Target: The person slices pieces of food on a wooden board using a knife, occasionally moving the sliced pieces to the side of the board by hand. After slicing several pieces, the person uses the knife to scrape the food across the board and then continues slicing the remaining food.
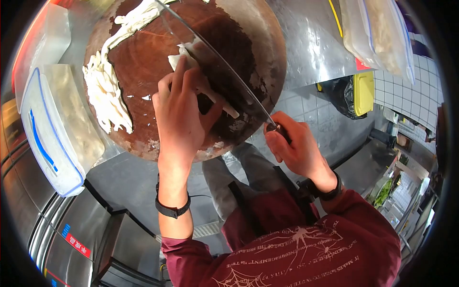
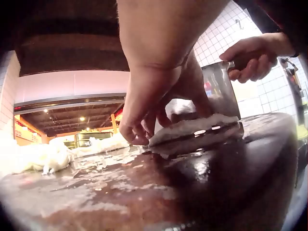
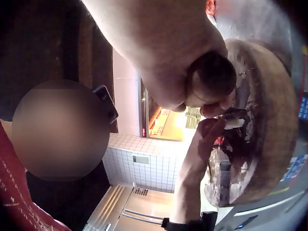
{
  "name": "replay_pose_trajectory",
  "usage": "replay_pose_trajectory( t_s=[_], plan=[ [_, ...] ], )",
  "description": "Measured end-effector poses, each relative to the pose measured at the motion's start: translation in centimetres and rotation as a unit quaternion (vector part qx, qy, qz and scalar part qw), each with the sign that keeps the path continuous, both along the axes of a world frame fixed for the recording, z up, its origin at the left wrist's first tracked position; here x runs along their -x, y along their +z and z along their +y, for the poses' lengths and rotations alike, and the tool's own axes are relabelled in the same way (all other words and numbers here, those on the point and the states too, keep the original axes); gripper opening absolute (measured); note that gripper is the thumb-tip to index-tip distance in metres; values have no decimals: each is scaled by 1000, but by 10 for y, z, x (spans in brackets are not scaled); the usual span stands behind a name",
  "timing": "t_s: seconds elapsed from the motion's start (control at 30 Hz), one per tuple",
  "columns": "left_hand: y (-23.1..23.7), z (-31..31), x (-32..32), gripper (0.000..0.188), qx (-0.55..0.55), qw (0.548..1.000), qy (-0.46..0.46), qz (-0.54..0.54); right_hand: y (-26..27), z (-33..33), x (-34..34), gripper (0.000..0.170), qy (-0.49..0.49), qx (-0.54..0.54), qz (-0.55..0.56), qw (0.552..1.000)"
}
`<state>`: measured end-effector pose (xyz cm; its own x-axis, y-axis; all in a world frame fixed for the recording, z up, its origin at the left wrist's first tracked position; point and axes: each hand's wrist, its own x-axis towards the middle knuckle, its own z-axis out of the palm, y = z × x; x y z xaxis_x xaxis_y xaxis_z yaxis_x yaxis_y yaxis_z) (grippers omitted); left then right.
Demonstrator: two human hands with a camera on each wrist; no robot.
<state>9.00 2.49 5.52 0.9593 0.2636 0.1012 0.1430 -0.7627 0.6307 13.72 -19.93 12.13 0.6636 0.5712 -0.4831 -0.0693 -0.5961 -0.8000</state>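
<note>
My right hand [image 1: 294, 143] grips the dark handle of a wide-bladed knife [image 1: 229, 71], whose blade stands on edge over a round wooden board [image 1: 143, 62]. Beside the blade, my left hand [image 1: 181, 110] holds down a pale, whitish strip [image 1: 230, 111] with bent fingers. In the left wrist view the strip [image 2: 192, 126] lies along the wet board between the left hand [image 2: 159, 101] and the blade [image 2: 221, 89]. A pile of white strips [image 1: 106, 91] curves round the board's left edge. The right wrist view shows the right fist round the round handle end [image 3: 211, 79].
Clear bags with blue edges stand left [image 1: 62, 129] and right [image 1: 382, 38] of the board on a metal counter [image 1: 311, 38]. A black bin bag [image 1: 337, 98] and a yellow bin lid [image 1: 363, 93] are beyond it at the right.
</note>
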Motion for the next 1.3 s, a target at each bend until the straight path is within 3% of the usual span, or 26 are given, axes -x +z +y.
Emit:
replay_pose_trajectory(
  t_s=[0.27,0.43,0.63,1.07,1.3],
  plan=[
    [-5,-3,2,67,10,1000,11,-25,0,-6,0,20,-43,-2,32,999],
    [-4,-10,5,66,26,999,43,-6,-10,-6,3,27,-9,-26,-7,1000],
    [-2,-20,5,67,-56,996,63,13,-1,0,0,19,-8,-3,10,1000],
    [-5,-33,11,64,-75,988,129,41,5,-7,-7,19,2,-11,26,1000],
    [-20,-38,14,71,-61,987,149,-8,3,-10,-4,19,7,-3,25,1000]
  ],
)
